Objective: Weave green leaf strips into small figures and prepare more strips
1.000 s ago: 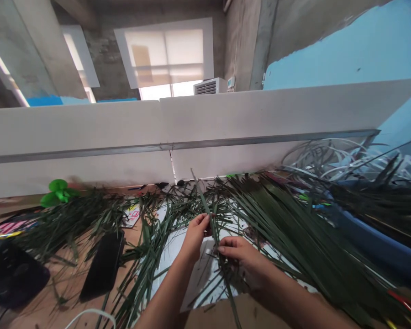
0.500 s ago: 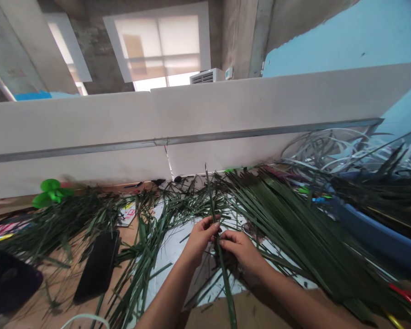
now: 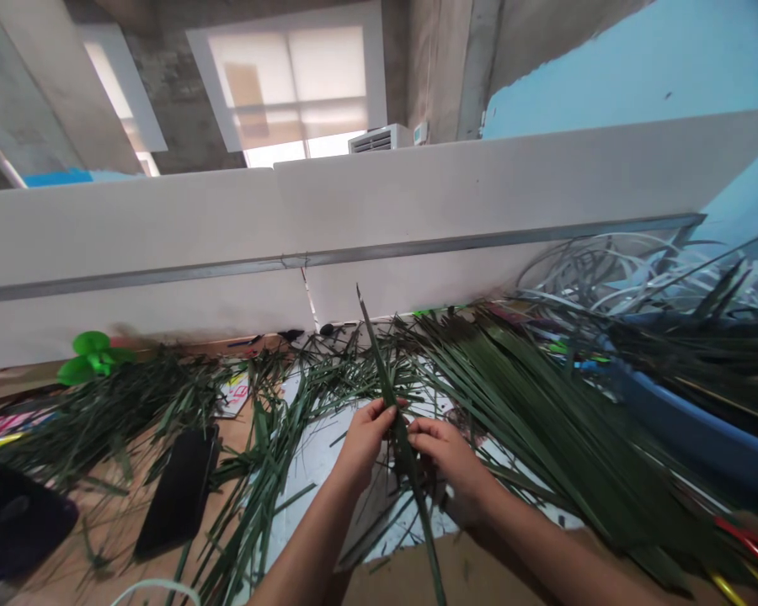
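Note:
A long narrow green palm leaf strip stands tilted above the desk, its tip pointing up and left. My left hand pinches it near the middle. My right hand grips the same strip just below, fingers closed round it. The strip's lower end runs down past my wrists toward the near edge. Under my hands lies white paper on the wooden desk.
Loose green leaf strips cover the desk to the right and left. A black phone lies at the left, a dark object beyond it. A green plastic piece sits by the white partition. A blue tub holds more strips.
Both hands have drawn closer together on the strip. The strip has risen and its tip now leans further left. The view has shifted slightly.

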`<state>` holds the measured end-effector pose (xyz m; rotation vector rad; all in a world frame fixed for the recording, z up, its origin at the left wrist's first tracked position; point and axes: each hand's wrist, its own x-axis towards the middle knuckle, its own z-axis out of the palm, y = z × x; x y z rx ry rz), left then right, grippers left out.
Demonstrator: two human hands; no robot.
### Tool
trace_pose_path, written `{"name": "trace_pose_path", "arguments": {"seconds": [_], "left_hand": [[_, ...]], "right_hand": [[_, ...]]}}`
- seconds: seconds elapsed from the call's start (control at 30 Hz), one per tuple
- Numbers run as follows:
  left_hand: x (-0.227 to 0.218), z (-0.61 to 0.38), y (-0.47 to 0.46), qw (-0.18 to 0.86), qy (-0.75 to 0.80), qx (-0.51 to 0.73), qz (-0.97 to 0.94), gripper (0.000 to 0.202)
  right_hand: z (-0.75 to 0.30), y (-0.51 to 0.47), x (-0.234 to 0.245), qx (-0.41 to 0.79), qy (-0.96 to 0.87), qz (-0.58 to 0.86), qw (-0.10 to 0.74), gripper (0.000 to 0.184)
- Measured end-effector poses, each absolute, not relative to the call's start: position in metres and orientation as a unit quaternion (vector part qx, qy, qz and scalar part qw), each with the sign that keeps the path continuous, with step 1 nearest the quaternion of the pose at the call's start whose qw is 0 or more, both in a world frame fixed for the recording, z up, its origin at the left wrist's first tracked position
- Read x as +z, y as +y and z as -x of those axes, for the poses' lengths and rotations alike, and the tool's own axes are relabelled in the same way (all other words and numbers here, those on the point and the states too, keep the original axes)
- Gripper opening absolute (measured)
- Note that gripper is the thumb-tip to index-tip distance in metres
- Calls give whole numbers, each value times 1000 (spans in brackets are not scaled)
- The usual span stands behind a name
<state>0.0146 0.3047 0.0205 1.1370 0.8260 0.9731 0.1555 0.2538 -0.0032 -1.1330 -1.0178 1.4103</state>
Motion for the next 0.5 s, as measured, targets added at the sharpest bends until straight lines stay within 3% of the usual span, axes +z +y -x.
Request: {"name": "trace_pose_path", "arguments": {"seconds": [0.23, 0.37, 0.5], "left_hand": [[22, -30, 293, 618, 373, 439, -535, 20], [25, -34, 286, 632, 368, 424, -534, 25], [25, -32, 286, 667, 364, 396, -516, 39]], "right_hand": [[-173, 262, 8, 475, -466, 491, 562, 36], [-176, 260, 17, 478, -450, 481, 581, 26], [-180, 259, 26, 497, -430, 475, 585, 29]]}}
